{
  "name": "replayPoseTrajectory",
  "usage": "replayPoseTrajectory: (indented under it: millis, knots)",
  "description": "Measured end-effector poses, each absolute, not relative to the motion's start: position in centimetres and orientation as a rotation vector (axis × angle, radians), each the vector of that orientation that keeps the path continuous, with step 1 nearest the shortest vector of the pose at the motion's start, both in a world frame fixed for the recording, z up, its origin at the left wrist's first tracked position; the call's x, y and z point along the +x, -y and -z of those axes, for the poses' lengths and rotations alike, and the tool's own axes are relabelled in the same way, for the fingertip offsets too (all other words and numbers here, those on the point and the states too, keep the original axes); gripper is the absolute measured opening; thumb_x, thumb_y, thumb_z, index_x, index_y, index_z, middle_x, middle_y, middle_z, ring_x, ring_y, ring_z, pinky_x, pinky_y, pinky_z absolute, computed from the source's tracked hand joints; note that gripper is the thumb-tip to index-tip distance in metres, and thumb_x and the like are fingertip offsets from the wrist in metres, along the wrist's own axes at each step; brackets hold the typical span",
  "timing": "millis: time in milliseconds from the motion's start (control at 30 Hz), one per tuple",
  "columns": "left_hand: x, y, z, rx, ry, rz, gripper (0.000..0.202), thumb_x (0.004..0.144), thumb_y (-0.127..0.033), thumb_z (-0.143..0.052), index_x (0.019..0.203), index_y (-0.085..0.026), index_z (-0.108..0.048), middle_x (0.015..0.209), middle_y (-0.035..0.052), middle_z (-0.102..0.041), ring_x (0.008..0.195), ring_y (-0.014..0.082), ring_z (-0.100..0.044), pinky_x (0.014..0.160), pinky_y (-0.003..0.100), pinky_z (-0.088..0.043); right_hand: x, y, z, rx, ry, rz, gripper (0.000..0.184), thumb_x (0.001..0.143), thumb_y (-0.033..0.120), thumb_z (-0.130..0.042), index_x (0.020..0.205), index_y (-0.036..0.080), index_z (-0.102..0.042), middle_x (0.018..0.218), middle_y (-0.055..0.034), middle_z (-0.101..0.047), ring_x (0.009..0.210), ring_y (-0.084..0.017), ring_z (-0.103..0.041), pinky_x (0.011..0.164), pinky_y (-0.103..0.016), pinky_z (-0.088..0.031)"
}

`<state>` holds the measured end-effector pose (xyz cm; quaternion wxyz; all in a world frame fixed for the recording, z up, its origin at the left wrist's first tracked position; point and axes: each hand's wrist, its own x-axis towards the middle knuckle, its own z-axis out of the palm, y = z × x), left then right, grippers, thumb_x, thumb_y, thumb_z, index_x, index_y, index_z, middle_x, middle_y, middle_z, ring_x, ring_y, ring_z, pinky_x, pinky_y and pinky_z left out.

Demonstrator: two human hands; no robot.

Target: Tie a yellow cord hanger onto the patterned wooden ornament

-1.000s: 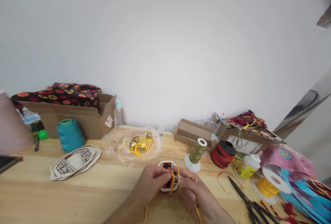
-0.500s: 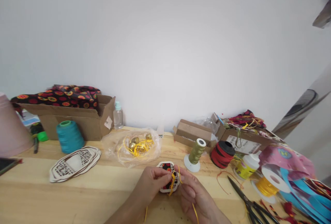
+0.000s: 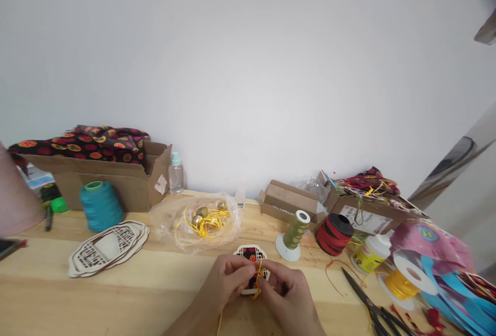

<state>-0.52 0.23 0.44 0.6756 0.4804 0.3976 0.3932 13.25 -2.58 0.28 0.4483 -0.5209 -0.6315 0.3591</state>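
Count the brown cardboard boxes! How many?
3: the left box, behind the teal spool; the small open box, right of centre; and the labelled box, farther right. Others could be hidden.

Left hand (image 3: pixel 228 281), right hand (image 3: pixel 291 290), yellow cord (image 3: pixel 260 268) at fingertips, latticed ornament (image 3: pixel 248 253)

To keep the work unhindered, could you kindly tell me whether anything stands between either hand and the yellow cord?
Nothing visible does: the left hand and right hand both have their fingertips at the yellow cord, by the small white-edged frame. The scissors lie apart, beyond the right hand.
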Motion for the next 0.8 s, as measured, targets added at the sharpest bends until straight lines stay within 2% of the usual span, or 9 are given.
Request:
replayPoseTrajectory:
  millis: [200, 400, 533, 633, 800]
  knots:
    - [-0.2, 0.1, -0.9, 1.223, -0.904, -0.879, 0.023, 0.056, -0.035, -0.065, 0.054, -0.012, -0.066, 0.041, -0.0047, -0.047, 0.04, 0.0056, -0.031, 0.043, 0.02, -0.023, 13.6, 2.4, 0.7, -1.331, 1.629, -0.667, 0.014, 0.063, 0.017, -0.055, 0.071, 0.019, -0.067, 0.04, 0.0071, -0.032, 0.037, -0.006, -0.024, 0.036, -0.019, -0.02]
    - [-0.3, -0.1, -0.4, 1.238, -0.92, -0.869, 0.03, 0.059, -0.041, -0.061, 0.053, -0.012, -0.063, 0.034, -0.0086, -0.035, 0.034, 0.0037, -0.022, 0.038, 0.019, -0.016, 13.5, 2.4, 0.5, -1.353, 1.628, -0.662, 0.015, 0.065, 0.019, -0.056, 0.075, 0.02, -0.067, 0.043, 0.0057, -0.04, 0.037, -0.006, -0.028, 0.036, -0.018, -0.022]
    - [-0.2, -0.1, -0.2, 1.23, -0.876, -0.842, 0.033, 0.061, -0.045, -0.058, 0.054, -0.013, -0.059, 0.035, -0.0081, -0.039, 0.03, 0.0029, -0.024, 0.034, 0.018, -0.015, 13.6, 2.4, 0.3, -1.278, 1.662, -0.586, 0.014, 0.066, 0.017, -0.057, 0.076, 0.021, -0.066, 0.059, 0.0008, -0.053, 0.043, -0.008, -0.038, 0.039, -0.019, -0.028]
    - [-0.2, -0.1, 0.0, 1.24, -0.872, -0.85, 0.031, 0.064, -0.043, -0.057, 0.055, -0.013, -0.058, 0.037, -0.0073, -0.042, 0.029, 0.003, -0.027, 0.033, 0.018, -0.016, 13.7, 2.5, 0.1, -1.227, 1.674, -0.557, 0.015, 0.067, 0.014, -0.056, 0.076, 0.022, -0.065, 0.07, -0.0025, -0.058, 0.057, -0.012, -0.049, 0.046, -0.02, -0.034]
    - [-0.2, -0.2, 0.2, 1.295, -0.888, -0.898, 0.03, 0.066, -0.041, -0.056, 0.057, -0.013, -0.061, 0.038, -0.0071, -0.042, 0.031, 0.0038, -0.029, 0.035, 0.018, -0.019, 14.0, 2.4, -0.1, -1.206, 1.712, -0.482, 0.012, 0.068, 0.014, -0.057, 0.071, 0.023, -0.065, 0.067, -0.0016, -0.062, 0.065, -0.015, -0.053, 0.061, -0.024, -0.038]
